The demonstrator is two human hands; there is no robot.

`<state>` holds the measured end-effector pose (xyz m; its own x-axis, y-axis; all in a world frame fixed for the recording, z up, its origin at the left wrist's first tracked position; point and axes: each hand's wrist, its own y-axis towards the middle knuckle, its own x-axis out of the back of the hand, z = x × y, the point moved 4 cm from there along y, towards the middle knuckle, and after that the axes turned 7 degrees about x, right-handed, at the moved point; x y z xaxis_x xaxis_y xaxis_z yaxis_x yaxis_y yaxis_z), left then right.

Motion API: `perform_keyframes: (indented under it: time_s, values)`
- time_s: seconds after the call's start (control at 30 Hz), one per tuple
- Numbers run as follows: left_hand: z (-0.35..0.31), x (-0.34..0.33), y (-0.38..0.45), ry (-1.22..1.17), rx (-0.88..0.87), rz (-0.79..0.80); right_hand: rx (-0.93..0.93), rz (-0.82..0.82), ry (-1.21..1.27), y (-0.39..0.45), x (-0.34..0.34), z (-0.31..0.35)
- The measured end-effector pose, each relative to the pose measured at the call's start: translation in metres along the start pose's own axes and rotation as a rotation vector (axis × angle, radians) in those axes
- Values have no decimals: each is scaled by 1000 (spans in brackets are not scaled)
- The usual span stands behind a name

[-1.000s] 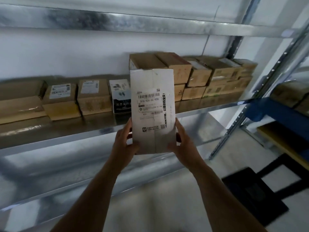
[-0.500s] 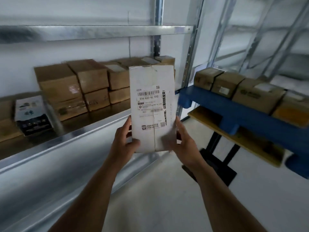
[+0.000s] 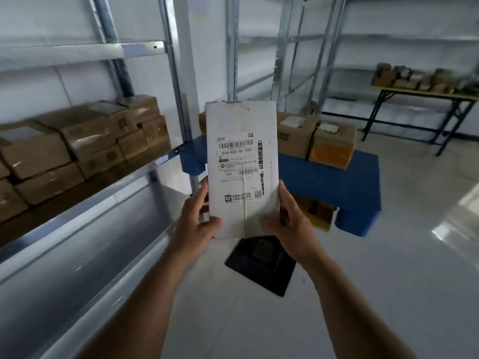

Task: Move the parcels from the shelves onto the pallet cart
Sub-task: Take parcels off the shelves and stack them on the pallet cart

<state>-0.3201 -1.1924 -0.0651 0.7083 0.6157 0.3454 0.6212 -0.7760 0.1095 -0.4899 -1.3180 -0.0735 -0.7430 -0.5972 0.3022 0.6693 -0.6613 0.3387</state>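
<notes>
Two bare hands hold up one flat white parcel [image 3: 242, 174], a tall cardboard rectangle with worn, scuffed corners. Clear tape runs down its middle, and a printed label with black barcodes sits on its front. The left hand [image 3: 197, 224] grips the bottom left edge, thumb curled over the front. The right hand [image 3: 291, 224] grips the bottom right edge the same way, so the fingers of both hands are clamped on the box. It stands upright in the air, off the shelf [image 3: 85, 203] and not on the cart.

Behind the parcel is the pallet cart [image 3: 347, 182], with a thick blue plastic deck and rounded feet. A few brown cardboard boxes [image 3: 316, 141] sit on it, one with a shiny orange patch on its side. On the left, the shiny grey metal shelf carries more brown boxes [image 3: 77, 149], square and wrapped in glossy tape, stacked in two layers. A dark square thing [image 3: 261, 263] lies on the smooth pale floor [image 3: 388, 281] below the hands. Far off on the right, a table [image 3: 420, 93] with thin black legs carries small blurry packages.
</notes>
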Motion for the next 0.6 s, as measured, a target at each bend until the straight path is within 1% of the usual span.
perform_keyframes:
  time_s: [0.1, 0.27, 0.4, 0.53, 0.6]
  values:
    - [-9, -34, 21, 17, -15, 77, -20, -82, -10, -2, 30, -16]
    - [-17, -93, 60, 3, -32, 205, -108, -232, 41, 3, 77, -46]
    - [-31, -139, 102, -29, -61, 294, -137, -318, -46, 21, 119, -62]
    - [-48, -177, 146, -17, -76, 396, -179, -385, -38, 49, 159, -77]
    - [-57, -192, 167, -17, -84, 451, -200, -408, -112, 62, 174, -82]
